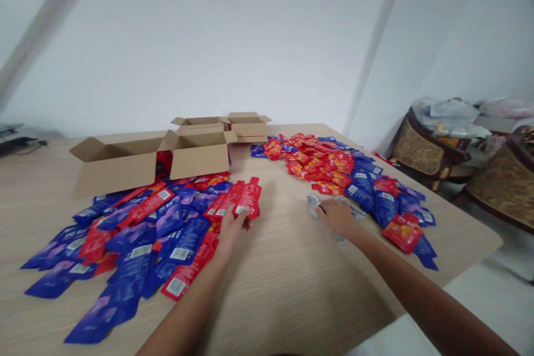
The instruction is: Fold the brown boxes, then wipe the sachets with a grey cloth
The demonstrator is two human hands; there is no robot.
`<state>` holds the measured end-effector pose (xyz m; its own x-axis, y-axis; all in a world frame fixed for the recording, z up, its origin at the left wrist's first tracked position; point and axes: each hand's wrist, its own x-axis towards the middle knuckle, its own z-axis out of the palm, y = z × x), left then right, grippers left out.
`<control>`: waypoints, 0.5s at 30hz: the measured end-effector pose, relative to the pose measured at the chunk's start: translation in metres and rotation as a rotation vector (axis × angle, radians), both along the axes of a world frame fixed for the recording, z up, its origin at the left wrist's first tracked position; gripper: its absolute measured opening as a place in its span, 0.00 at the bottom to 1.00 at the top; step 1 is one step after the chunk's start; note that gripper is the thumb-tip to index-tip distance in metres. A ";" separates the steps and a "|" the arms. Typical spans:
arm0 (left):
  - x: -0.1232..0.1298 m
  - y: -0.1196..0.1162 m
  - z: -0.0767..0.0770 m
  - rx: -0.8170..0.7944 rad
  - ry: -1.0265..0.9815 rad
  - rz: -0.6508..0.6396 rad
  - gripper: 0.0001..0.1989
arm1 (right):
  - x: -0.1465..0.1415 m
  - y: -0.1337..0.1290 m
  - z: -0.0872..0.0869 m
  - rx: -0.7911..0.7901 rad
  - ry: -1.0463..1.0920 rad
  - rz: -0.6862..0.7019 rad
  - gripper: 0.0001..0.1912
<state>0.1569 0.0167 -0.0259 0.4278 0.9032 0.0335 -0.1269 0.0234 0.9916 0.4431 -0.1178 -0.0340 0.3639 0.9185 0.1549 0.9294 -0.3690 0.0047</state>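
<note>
My left hand (234, 227) is closed on a red packet (249, 198), thumb on top near its white barcode label. Further red packets (225, 201) lie just beside it, at the right edge of a mixed heap of red and blue packets (183, 239). To the right, my right hand (337, 217) rests low over the table, its fingers pinching a crumpled grey, plastic-looking piece (312, 200). Most of that piece is hidden under the hand. A second heap of red packets (317, 156) and blue packets (386, 206) spreads beyond and right of this hand.
Open cardboard boxes stand at the back left: a wide one (119, 172), another beside it (200, 160), and two behind, including one by the wall (248, 129). The wooden table (287, 283) ends at the right, where patterned chairs (425, 144) hold plastic bags (450, 111).
</note>
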 end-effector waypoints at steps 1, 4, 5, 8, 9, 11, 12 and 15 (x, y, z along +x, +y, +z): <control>0.000 0.000 0.001 -0.050 -0.043 0.011 0.19 | 0.008 0.000 0.003 0.015 -0.016 -0.024 0.24; 0.006 -0.008 -0.002 -0.192 -0.023 -0.092 0.22 | 0.030 0.009 0.007 0.049 -0.078 -0.096 0.27; 0.008 -0.011 -0.005 -0.206 0.007 -0.133 0.22 | 0.034 0.015 0.005 0.035 -0.089 -0.117 0.28; 0.015 -0.017 -0.014 -0.146 0.089 -0.196 0.21 | 0.030 0.035 -0.006 -0.049 -0.072 -0.095 0.31; 0.016 -0.017 -0.016 -0.092 0.119 -0.193 0.20 | 0.022 0.041 -0.010 -0.073 -0.052 -0.058 0.32; 0.017 -0.015 -0.021 0.071 0.189 -0.158 0.18 | -0.001 0.050 -0.016 -0.104 0.000 0.032 0.33; 0.016 -0.014 -0.023 0.174 0.227 -0.135 0.16 | -0.014 0.051 -0.016 -0.105 0.031 0.089 0.34; 0.013 -0.014 -0.028 0.476 0.354 -0.100 0.13 | -0.053 0.041 -0.006 -0.054 0.168 0.338 0.31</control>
<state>0.1703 0.0027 -0.0540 0.5688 0.7787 0.2648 0.1927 -0.4392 0.8775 0.3904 -0.0772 -0.0401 0.0547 0.9963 0.0667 0.9881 -0.0444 -0.1471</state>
